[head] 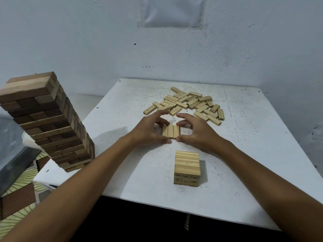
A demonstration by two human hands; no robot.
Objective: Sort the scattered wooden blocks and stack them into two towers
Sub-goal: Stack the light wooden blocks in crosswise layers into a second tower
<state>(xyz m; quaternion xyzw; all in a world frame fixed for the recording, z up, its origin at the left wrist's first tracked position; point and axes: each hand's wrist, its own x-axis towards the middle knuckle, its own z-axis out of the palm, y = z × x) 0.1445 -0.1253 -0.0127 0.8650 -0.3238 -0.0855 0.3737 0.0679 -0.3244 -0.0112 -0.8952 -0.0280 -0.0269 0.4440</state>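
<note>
**Two towers, pale one barely started**

Rough whitewashed wall point(70, 41), scuffed white table point(122, 105). Tall dark-wood tower point(47, 123) at the table's left edge, short pale tower point(187, 167) near front, loose pale blocks point(188, 103) heaped behind. Left hand point(148, 128) and right hand point(197, 131) pinch a row of three blocks point(171, 131) between them.

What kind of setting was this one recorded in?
Probably a plain room at home: a scuffed white table stands against a bare white painted wall, with a leaf-patterned floor covering beside it. Nothing marks it as a workshop or lab.
</note>
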